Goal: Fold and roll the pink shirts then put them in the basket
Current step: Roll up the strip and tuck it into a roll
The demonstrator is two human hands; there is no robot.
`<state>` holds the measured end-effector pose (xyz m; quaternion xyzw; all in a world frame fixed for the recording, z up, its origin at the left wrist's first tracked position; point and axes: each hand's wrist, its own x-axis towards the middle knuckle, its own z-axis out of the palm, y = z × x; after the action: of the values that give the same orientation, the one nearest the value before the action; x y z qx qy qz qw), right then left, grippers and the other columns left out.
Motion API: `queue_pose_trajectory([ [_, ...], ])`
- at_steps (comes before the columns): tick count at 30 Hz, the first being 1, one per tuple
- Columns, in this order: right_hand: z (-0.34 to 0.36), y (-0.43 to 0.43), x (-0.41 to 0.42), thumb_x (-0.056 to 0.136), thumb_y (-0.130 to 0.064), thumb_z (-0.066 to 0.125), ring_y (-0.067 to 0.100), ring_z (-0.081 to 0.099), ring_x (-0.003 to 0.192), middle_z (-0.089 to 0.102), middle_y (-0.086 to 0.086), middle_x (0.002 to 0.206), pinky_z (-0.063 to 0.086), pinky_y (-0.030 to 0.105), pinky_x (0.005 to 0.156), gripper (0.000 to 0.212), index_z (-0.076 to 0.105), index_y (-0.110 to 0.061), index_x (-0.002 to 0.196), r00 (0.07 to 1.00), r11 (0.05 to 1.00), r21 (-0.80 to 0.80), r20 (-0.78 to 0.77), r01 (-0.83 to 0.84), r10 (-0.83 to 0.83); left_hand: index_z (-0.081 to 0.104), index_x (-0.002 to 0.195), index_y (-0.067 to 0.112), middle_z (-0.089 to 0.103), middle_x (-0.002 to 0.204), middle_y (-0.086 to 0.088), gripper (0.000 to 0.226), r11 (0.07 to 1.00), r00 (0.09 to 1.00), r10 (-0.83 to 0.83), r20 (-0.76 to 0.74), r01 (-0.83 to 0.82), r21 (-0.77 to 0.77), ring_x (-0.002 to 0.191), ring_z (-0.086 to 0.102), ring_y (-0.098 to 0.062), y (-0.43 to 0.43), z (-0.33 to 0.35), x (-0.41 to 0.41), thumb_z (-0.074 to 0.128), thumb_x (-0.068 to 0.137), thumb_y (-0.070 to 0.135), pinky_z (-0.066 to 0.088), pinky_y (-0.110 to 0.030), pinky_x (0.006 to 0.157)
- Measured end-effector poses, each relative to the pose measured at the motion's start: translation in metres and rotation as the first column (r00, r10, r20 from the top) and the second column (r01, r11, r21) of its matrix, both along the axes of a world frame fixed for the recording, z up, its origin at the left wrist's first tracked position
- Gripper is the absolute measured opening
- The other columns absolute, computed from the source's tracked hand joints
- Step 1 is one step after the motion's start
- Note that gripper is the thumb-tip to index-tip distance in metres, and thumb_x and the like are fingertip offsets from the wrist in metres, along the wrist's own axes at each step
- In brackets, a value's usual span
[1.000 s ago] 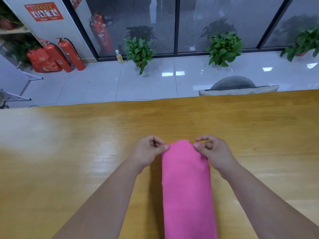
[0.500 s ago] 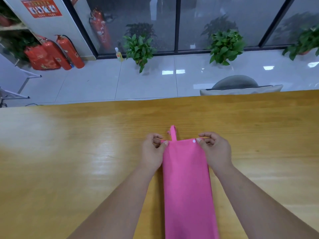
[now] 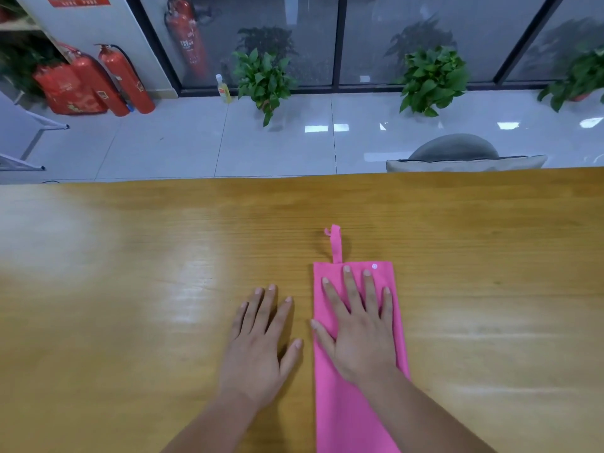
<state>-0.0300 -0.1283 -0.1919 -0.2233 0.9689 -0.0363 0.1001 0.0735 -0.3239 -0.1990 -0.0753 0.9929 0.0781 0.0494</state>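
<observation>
Fingers [image 3: 351, 294] of the right hand [image 3: 361, 341] lie straight and slightly spread, pressed flat on the far end of the pink shirt [image 3: 340, 420]; we record nothing gripped. The thumb sits at the shirt's left edge. Fingers [image 3: 268, 305] of the left hand [image 3: 258, 351] are likewise straight and held close together, palm down on the bare table [image 3: 130, 289], just beside the shirt and apart from it.

We find the shirt folded into a long narrow strip, flat on the table, running from the bottom of the view away from the person. A thin strap [image 3: 335, 245] sticks out past its far edge, and a small pale snap [image 3: 374, 266] shows near the far right corner.

Beyond the table we note a grey chair [image 3: 457, 152], a tiled floor [image 3: 183, 142], potted plants [image 3: 264, 76] along the glass wall, a small bottle [image 3: 223, 88] and red fire extinguishers [image 3: 125, 80] at the left.
</observation>
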Motion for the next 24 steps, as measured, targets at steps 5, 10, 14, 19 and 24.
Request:
queue_pose_trajectory([
  [5,0.001,-0.008,-0.013,0.098,-0.083,0.011,0.033,-0.024,0.159,-0.016,0.000,0.176,0.004,0.067,0.126,0.079,0.000,-0.044,0.166,1.000,0.999,0.045,0.000,-0.003,0.003,0.020,0.168,0.032,-0.001,0.177,0.002,0.072,1.000,1.000,0.010,0.000,-0.010,0.008,0.163,-0.006,-0.021,-0.001,-0.001,0.000,0.036,0.105,0.065,0.017,-0.053,0.130],
  [10,-0.003,-0.023,-0.045,0.097,-0.084,0.006,0.032,-0.026,0.159,-0.016,-0.002,0.176,0.001,0.066,0.126,0.079,-0.002,-0.046,0.166,1.000,0.999,0.032,-0.016,-0.003,0.003,0.022,0.167,0.033,0.001,0.177,0.002,0.072,1.000,1.000,0.018,-0.012,-0.018,-0.004,0.163,-0.006,-0.020,-0.001,-0.003,0.000,0.039,0.105,0.064,0.016,-0.051,0.130],
  [14,-0.009,-0.030,-0.070,0.096,-0.085,0.005,0.032,-0.021,0.160,-0.012,-0.002,0.176,-0.001,0.066,0.126,0.080,0.000,-0.046,0.166,0.999,1.000,-0.002,-0.032,-0.013,0.013,0.023,0.167,0.034,0.002,0.177,0.003,0.071,1.000,0.999,0.023,-0.023,-0.023,-0.006,0.163,-0.007,-0.018,-0.001,-0.005,0.001,0.038,0.105,0.064,0.014,-0.050,0.131],
  [19,-0.009,-0.031,-0.065,0.098,-0.083,0.005,0.033,-0.016,0.161,-0.011,-0.002,0.177,0.002,0.067,0.125,0.078,0.001,-0.045,0.166,1.000,1.000,-0.009,-0.005,0.011,-0.012,0.021,0.167,0.035,0.000,0.177,0.005,0.071,1.000,0.999,0.021,-0.026,-0.021,-0.016,0.163,-0.009,-0.017,0.000,-0.004,0.002,0.035,0.105,0.065,0.012,-0.048,0.131],
  [24,0.001,0.004,0.034,0.101,-0.080,0.015,0.032,-0.017,0.161,-0.014,0.001,0.176,0.007,0.065,0.127,0.079,-0.003,-0.041,0.167,1.000,1.000,0.022,0.011,0.017,-0.018,0.023,0.167,0.035,0.001,0.177,0.004,0.072,1.000,0.999,0.022,-0.032,-0.022,-0.001,0.163,-0.008,-0.018,-0.001,-0.004,0.002,0.036,0.104,0.067,0.014,-0.049,0.131],
])
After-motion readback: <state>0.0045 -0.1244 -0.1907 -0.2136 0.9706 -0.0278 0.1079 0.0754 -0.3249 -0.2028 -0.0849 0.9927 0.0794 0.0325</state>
